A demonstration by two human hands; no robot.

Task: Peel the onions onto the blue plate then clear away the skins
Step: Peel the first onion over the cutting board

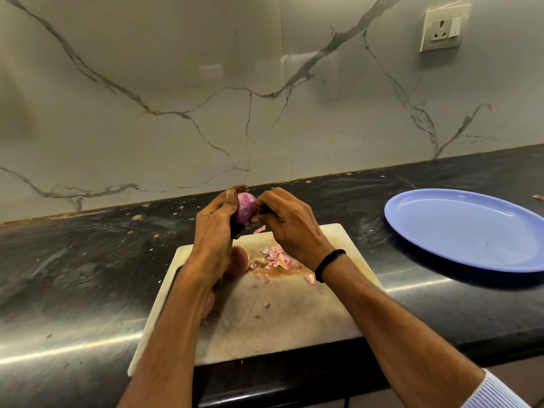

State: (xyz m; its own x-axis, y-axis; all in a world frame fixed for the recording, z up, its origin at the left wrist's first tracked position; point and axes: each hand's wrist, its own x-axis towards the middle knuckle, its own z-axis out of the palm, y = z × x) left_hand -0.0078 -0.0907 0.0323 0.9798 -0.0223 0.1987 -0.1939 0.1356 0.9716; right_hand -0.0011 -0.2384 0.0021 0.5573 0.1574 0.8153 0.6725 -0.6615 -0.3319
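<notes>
A purple onion [245, 208] is held up above the far edge of the white cutting board [282, 319]. My left hand [216, 225] grips it from the left. My right hand [287, 222] pinches at its right side, fingertips on the skin. Two unpeeled brownish onions [240, 260] lie on the board, partly hidden behind my left forearm. Pink skin scraps [275, 259] are scattered on the board below my right hand. The blue plate [471, 228] sits bare on the counter to the right.
The black stone counter [88, 260] runs along a marble wall. The board overhangs the counter's front edge. A wall socket [443, 29] is high at the right. A small scrap [538, 197] lies beyond the plate.
</notes>
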